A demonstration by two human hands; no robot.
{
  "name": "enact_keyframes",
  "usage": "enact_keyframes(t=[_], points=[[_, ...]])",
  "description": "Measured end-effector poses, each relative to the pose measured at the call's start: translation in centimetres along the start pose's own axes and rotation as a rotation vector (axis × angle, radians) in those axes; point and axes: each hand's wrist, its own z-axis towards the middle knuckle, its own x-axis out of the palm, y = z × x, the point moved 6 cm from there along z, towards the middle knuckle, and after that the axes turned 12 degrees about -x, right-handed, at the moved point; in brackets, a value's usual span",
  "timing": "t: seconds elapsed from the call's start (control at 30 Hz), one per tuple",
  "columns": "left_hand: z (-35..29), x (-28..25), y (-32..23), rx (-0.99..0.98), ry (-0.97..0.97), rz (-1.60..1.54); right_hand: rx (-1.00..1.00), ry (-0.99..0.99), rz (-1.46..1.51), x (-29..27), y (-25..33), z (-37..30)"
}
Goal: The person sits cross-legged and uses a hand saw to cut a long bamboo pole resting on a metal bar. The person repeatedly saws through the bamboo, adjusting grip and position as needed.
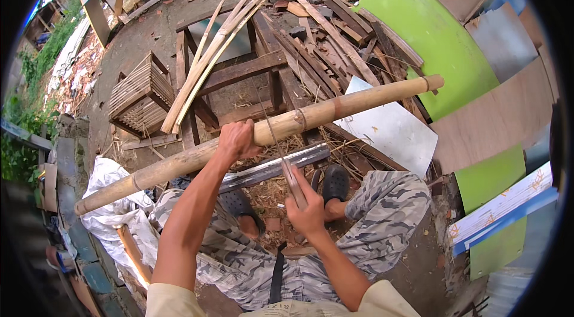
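A long, pale bamboo pole (359,99) slants across in front of me, its near left end lower than its far right end. My left hand (238,139) is closed over it near the middle, pressing from above. In my right hand (304,208) is the brownish handle of a long-bladed cutting tool (293,182). Its thin blade shows nearly edge-on and crosses the bamboo just right of my left hand; teeth cannot be made out. Below the pole lies a worn, paint-streaked wooden beam (272,167), close to my right hand.
Past the pole stands a dark wooden frame (242,73) with long bamboo strips (218,54) leaning on it. A slatted crate (140,96) is at left. Scrap wood (335,36) lies heaped beyond, beside green panels (427,33) at right. White cloth (110,182) hangs near the pole's left end.
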Motion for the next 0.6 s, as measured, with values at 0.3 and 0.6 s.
enact_keyframes(t=[0.3,0.6], points=[[-0.1,-0.4,-0.3,-0.005,-0.091,-0.015,-0.037,-0.001,0.012,-3.6,1.3,-6.6],[0.0,0.3,0.4,0.060,-0.041,0.018,0.001,-0.007,0.025,-2.4,0.4,-3.5]])
